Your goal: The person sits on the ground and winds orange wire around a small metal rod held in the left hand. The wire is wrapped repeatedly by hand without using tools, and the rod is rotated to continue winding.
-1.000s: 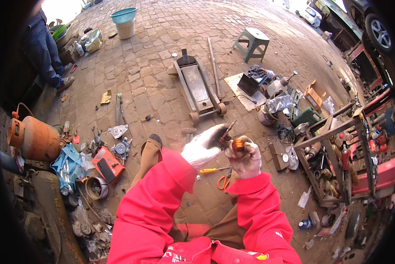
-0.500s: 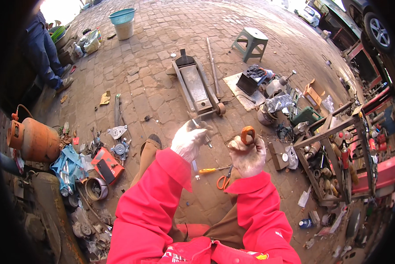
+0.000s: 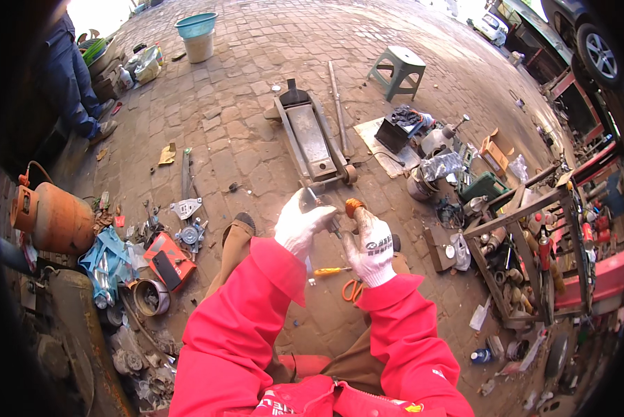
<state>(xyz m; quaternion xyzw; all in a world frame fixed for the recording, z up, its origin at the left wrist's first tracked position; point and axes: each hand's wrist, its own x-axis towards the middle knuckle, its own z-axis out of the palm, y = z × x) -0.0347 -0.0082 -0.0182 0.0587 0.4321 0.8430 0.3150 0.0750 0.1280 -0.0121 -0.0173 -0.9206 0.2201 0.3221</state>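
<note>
My left hand (image 3: 299, 226), in a white work glove, is closed around a thin metal rod (image 3: 312, 194) that pokes out above the fingers; its lower end shows near my right fingertips. Close beside it, my right hand (image 3: 371, 249) is gloved too, back of the hand up. An orange-brown ring (image 3: 353, 206) sticks out at its finger side, gripped there; most of it is hidden. Below the hands, on the bricks between my legs, lie a yellow-handled screwdriver (image 3: 328, 271) and orange-handled scissors (image 3: 353, 290).
A floor jack (image 3: 310, 139) stands ahead, with a long bar (image 3: 337, 108) beside it. A green stool (image 3: 399, 71) is further right. Orange gas cylinder (image 3: 63, 220), red box (image 3: 169, 262) and loose parts lie left; a metal frame (image 3: 520, 243) full of tools stands right.
My right hand has turned over, back now up, and moved left to the rod's lower end with the orange ring. My left hand has shifted only slightly and still holds the rod.
</note>
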